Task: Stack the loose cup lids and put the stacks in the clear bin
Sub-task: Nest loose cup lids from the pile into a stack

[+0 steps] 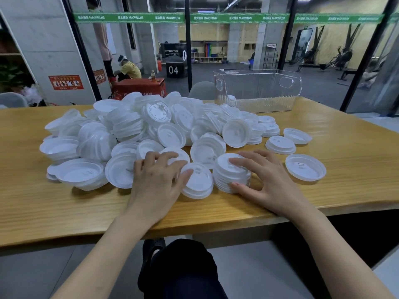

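Knees (183,266) in dark trousers are closest, under the near edge of a wooden table (64,203). Two bare arms reach over that edge.

The right hand (267,178) holds a stack (228,175) of white lids. Its fingers lie spread on the top lid and its thumb presses low on the near side. The stack stands straight up.

The left hand (157,180) is just to the left. Its fingers curl down on the near edge of the big pile (140,130), and its thumb lies on a loose lid (198,182) just beside the stack. I cannot tell if it grips a lid or only touches.

The clear bin (259,93) stands at the far right of the table, well apart from both hands. It is out beyond the right hand, so that hand is nearer to it. Its long side runs left to right and its open top faces up. I think the stack must travel far and a little right, kept straight so it does not slide apart.

The lids are round, thin, milky plastic with raised rims, and they look slippery. The bin is hard and see-through, with ribbed walls and oval handle holes. The table is yellow wood with wavy grain.
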